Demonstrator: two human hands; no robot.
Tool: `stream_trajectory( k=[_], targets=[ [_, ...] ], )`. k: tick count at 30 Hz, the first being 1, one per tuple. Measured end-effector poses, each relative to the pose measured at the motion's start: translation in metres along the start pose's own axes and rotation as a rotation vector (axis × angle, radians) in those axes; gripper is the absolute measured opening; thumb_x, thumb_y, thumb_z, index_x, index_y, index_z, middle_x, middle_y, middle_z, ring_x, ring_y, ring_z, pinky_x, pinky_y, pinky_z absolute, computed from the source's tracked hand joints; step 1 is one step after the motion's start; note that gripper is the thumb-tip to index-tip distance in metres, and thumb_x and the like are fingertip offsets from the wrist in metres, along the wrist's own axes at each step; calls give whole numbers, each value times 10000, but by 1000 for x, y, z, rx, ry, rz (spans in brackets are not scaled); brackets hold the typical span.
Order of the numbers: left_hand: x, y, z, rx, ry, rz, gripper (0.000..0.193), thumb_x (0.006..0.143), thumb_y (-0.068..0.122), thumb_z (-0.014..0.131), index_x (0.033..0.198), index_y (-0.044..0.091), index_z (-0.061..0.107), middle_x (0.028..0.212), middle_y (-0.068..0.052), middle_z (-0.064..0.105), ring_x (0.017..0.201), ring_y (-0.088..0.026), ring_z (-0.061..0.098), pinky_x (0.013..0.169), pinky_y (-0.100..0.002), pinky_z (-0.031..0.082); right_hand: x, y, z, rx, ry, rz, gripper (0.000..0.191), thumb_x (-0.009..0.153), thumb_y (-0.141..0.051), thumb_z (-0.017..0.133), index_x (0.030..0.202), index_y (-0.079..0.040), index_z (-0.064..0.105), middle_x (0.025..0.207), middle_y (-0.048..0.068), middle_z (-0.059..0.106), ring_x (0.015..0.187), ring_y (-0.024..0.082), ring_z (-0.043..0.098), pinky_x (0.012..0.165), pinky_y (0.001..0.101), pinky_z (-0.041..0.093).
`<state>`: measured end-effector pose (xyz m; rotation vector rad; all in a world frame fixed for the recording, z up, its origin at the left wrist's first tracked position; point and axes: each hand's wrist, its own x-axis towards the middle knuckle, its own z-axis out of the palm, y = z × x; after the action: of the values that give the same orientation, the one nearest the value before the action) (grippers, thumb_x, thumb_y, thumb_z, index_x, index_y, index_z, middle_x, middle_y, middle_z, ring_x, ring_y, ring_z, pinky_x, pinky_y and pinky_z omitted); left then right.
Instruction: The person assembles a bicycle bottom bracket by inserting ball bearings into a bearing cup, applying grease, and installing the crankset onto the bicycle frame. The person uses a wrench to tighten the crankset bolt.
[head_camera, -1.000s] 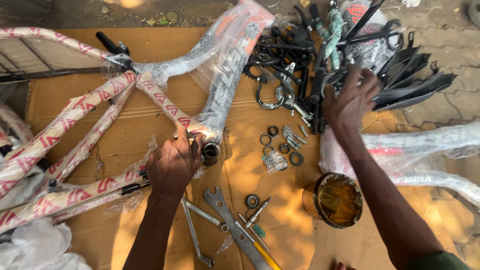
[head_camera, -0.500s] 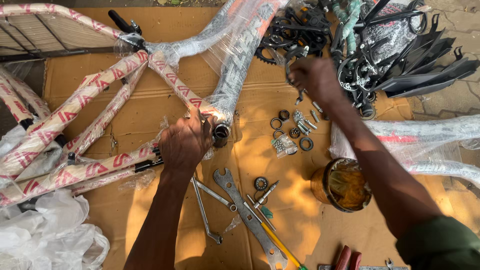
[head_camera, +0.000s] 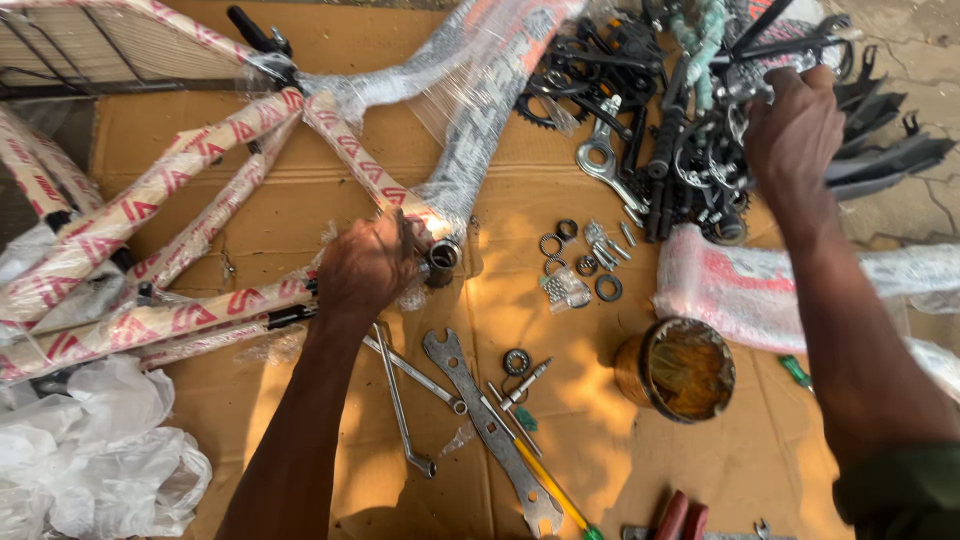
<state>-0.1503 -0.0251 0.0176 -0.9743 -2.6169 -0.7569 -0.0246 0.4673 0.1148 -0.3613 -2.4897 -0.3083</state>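
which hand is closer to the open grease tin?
Left. The left hand grips the wrapped bike frame at its bottom bracket, left of the grease tin. The right hand is farther, up in the pile of black parts.

One head view only, looking almost straight down from close above onto cardboard (head_camera: 300, 420) on the ground. Both forearms enter from the bottom edge (the wearer's own), and the wrapped frame (head_camera: 180, 215) fills the upper left, loose parts (head_camera: 680, 130) the upper right.
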Motion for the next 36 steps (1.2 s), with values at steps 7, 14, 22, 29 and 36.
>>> stream_trajectory(
  k=[7,14,22,29,36],
  targets=[
    [4,-4,0,-124,44,-15,261,1038,266,518,1025,55,671,751,-261,654,674,-446,664,678,-553,565,-23,-113,75,93,-529,-89,273,945,16,493,1125,-73,678,976,217,696,739,335,719,591,438,606],
    [7,4,-10,-110,-91,-136,342,1052,335,471,1062,64,680,743,-274,651,701,-460,650,678,-569,542,-29,-121,103,116,-611,-37,352,997,-48,496,1319,-12,633,1023,246,741,721,315,748,552,407,614],
    [5,-2,2,-155,-33,-14,361,1057,269,440,1159,1,659,731,-219,680,671,-385,667,728,-528,570,-9,-106,75,360,-386,16,419,835,-35,720,1243,-30,626,1068,152,772,811,309,754,599,438,599],
    [5,0,7,-136,-47,-91,272,1038,254,514,960,41,662,762,-233,679,739,-419,666,721,-532,554,-25,-126,53,297,-249,-259,317,824,-128,723,1111,-47,617,919,155,739,759,352,707,592,494,563],
    [3,3,3,-160,55,-53,274,1020,280,571,1008,28,678,741,-240,667,744,-431,656,720,-549,544,-6,-129,25,563,-93,114,150,1016,34,613,1153,-8,656,1012,166,728,843,232,691,685,361,562]
  ],
)
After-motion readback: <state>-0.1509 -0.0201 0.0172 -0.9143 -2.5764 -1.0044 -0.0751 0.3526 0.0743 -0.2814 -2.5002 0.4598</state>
